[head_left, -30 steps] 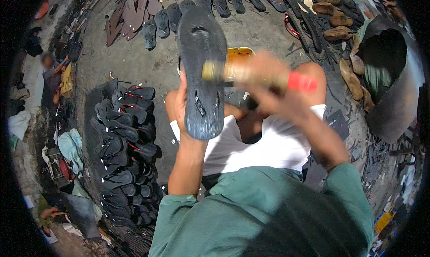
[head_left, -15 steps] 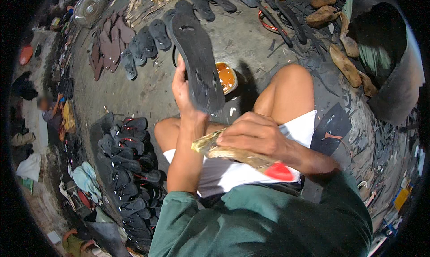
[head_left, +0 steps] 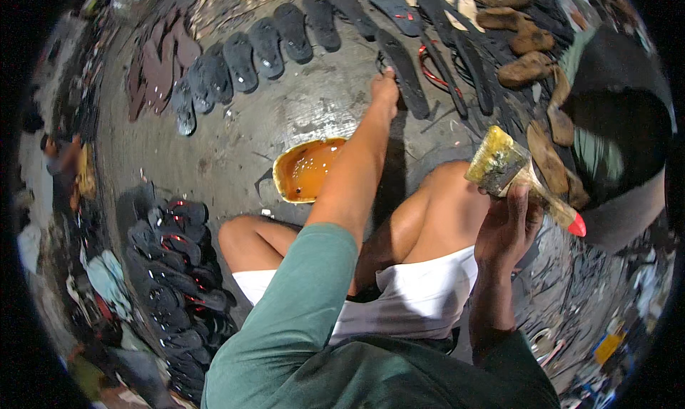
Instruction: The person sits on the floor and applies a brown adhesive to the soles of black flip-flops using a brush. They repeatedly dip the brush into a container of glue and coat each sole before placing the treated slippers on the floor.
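Stretched far forward, my left hand (head_left: 385, 94) grips the near edge of a black flip-flop sole (head_left: 404, 77) at the right end of a curved row of soles. Its fingers are closed, partly hidden by the sole. Over my right knee, my right hand (head_left: 508, 223) holds a flat paintbrush (head_left: 524, 165) with a red-tipped handle, its yellow, dark-smeared bristles pointing up and left. A yellow-rimmed tub (head_left: 279, 172) of shiny amber liquid sits on the floor in front of my legs, partly covered by my left forearm.
Black soles (head_left: 267, 47) curve along the far floor, beside brown soles (head_left: 163, 63) at left. Stacked black flip-flops (head_left: 178, 266) lie left of my knee. Wooden foot forms (head_left: 526, 68) and a large dark curled sheet (head_left: 621, 95) stand at right.
My left hand has carried the black sole from over my lap out to the far right of the row. My right hand has moved right with the paintbrush, whose bristles now point upward.
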`<control>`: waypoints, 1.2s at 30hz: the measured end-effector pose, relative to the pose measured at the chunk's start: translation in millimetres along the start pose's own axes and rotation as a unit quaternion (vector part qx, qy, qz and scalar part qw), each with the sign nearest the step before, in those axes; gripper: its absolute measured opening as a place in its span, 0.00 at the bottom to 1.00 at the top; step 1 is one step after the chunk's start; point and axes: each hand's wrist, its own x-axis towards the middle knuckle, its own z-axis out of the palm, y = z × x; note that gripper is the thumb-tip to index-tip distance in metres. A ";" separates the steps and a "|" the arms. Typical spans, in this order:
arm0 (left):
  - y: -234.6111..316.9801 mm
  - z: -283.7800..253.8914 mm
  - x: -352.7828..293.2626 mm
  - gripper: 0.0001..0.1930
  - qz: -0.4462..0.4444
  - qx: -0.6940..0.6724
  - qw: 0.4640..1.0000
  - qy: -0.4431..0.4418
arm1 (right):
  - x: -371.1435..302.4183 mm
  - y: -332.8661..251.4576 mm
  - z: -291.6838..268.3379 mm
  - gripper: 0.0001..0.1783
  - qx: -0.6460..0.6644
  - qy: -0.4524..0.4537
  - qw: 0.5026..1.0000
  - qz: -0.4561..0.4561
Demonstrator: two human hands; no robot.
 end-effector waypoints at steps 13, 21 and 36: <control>123.2 -326.9 -356.3 0.22 0.395 0.134 0.857 0.303 | -18.5 142.2 146.7 0.32 -0.392 -0.449 0.789 -0.151; 3.4 -628.5 -643.3 0.22 0.221 0.351 0.391 0.822 | -42.4 147.0 170.7 0.23 -0.491 -0.531 0.637 -0.268; -51.0 -748.9 -835.7 0.25 -0.191 0.293 0.291 0.891 | -50.3 116.1 85.8 0.23 -0.481 -0.521 0.686 -0.161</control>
